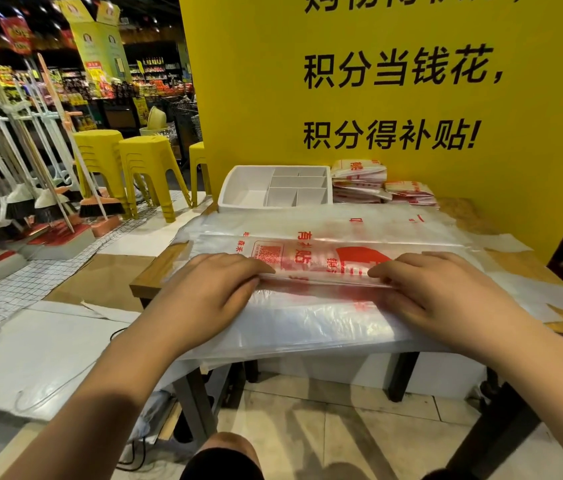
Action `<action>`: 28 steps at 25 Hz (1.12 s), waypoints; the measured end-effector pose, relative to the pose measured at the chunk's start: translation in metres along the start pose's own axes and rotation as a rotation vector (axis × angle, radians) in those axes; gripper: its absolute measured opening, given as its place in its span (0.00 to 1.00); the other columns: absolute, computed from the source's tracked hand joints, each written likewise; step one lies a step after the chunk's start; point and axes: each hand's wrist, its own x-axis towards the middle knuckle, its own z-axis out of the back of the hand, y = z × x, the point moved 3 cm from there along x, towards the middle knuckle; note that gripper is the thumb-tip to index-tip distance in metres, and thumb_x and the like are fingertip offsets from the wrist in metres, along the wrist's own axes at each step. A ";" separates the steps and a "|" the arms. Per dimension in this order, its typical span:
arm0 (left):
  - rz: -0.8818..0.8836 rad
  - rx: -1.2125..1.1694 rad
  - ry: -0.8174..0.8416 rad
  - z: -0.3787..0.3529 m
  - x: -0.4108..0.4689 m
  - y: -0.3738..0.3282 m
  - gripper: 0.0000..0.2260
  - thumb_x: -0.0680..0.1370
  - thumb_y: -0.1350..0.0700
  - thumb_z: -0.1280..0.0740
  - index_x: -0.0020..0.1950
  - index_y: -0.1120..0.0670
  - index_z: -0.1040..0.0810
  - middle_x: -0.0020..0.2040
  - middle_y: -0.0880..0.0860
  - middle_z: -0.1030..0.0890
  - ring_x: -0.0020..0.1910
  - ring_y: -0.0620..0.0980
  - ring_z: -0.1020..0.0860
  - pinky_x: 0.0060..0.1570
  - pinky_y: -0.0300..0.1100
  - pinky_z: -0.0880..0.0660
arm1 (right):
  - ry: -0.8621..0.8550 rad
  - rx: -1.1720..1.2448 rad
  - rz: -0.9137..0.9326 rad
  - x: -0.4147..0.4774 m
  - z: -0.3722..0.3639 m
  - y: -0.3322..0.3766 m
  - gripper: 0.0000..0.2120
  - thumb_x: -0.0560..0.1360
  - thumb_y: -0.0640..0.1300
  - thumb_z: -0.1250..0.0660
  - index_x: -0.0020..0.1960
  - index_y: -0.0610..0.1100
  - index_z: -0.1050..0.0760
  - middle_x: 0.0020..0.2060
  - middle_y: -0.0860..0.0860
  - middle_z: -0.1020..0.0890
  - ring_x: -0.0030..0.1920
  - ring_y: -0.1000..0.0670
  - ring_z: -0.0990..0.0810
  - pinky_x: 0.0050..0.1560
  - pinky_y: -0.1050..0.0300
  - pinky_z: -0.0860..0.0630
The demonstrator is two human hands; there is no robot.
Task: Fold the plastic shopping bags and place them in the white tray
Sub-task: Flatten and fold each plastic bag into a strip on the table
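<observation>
head cam | looks forward-down | close over table [155,271] | single view

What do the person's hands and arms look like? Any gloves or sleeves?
No gloves. The left hand and right hand are bare, with no rings, watch or bracelet showing. The left forearm and right forearm are bare; no sleeve in view.

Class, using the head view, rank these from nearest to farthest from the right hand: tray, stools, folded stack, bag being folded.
1. Bag: pinched by the right hand.
2. Folded stack: table's back, right.
3. Tray: table's back, centre-left.
4. Stools: on floor, far left.
</observation>
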 end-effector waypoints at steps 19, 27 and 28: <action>0.210 0.021 0.123 -0.002 0.045 0.030 0.16 0.82 0.44 0.39 0.70 0.41 0.28 0.64 0.46 0.25 0.64 0.50 0.27 0.65 0.52 0.30 | 0.067 0.015 -0.178 0.044 -0.011 -0.016 0.18 0.81 0.60 0.44 0.68 0.58 0.29 0.63 0.54 0.23 0.64 0.48 0.26 0.68 0.48 0.35; 0.190 -0.066 0.194 -0.040 0.043 -0.020 0.21 0.85 0.46 0.49 0.79 0.42 0.40 0.80 0.44 0.41 0.79 0.45 0.45 0.79 0.53 0.51 | 0.023 0.257 -0.076 0.047 -0.032 0.033 0.21 0.83 0.54 0.46 0.75 0.53 0.33 0.74 0.54 0.31 0.73 0.51 0.34 0.74 0.54 0.37; 0.197 -0.045 0.223 -0.043 0.043 -0.024 0.22 0.85 0.45 0.50 0.80 0.42 0.43 0.81 0.44 0.45 0.80 0.44 0.49 0.79 0.50 0.55 | 0.064 0.271 -0.063 0.047 -0.038 0.037 0.22 0.84 0.55 0.47 0.77 0.55 0.36 0.76 0.55 0.35 0.76 0.52 0.37 0.76 0.53 0.40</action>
